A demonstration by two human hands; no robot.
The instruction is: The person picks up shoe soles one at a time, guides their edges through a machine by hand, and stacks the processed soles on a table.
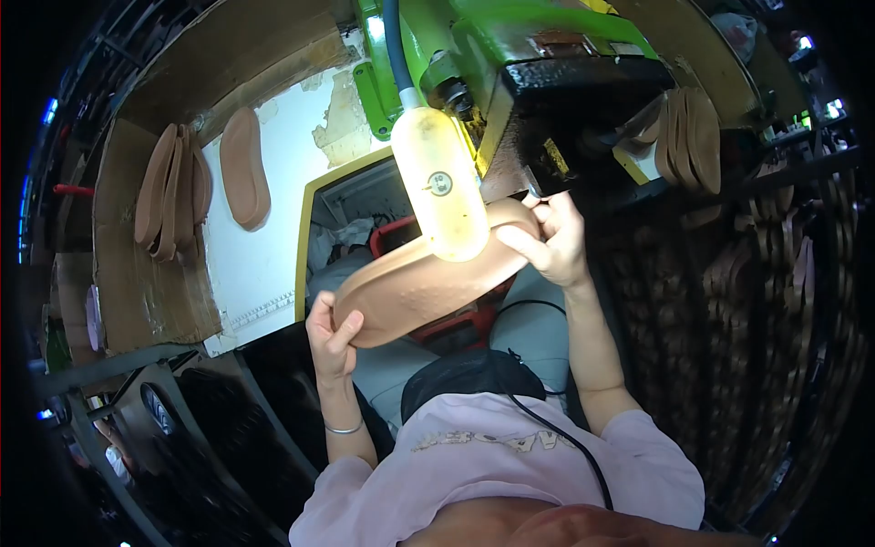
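From the head view, pinched at its near end in the left hand point(334, 337) and at its far end in the right hand point(558, 244): a tan sole-shaped piece point(410, 299). Held aloft over the lap, slanting up toward the green machine point(583, 32), partly hidden behind the lit lamp point(428, 164). Left thumb pressed on the face, fingers curled around the edge; right thumb laid over the face, fingers wrapped about the far end.

Could slip, if pinched too lightly at the ends, and drop onto the lap or into the yellow-edged opening point(313, 260). Could scrape or nick at the far end, with the machine's metal tip point(532, 190) so near the right fingers (touching or apart, impossible to tell). Could bump the lamp if raised carelessly, or escape proper inspection under such strong glare. Might bend or crease if squeezed end to end, judging by a seemingly pliable make.

Looks smooth and matt, pale under the light, with a raised rim around a shallow hollow and small bumps near the middle. Looks much like the single loose piece point(244, 173) lying flat on the white worktop point(264, 264), the bunch at left point(169, 196) against the cardboard point(123, 182), and the bunch at right point(690, 146).
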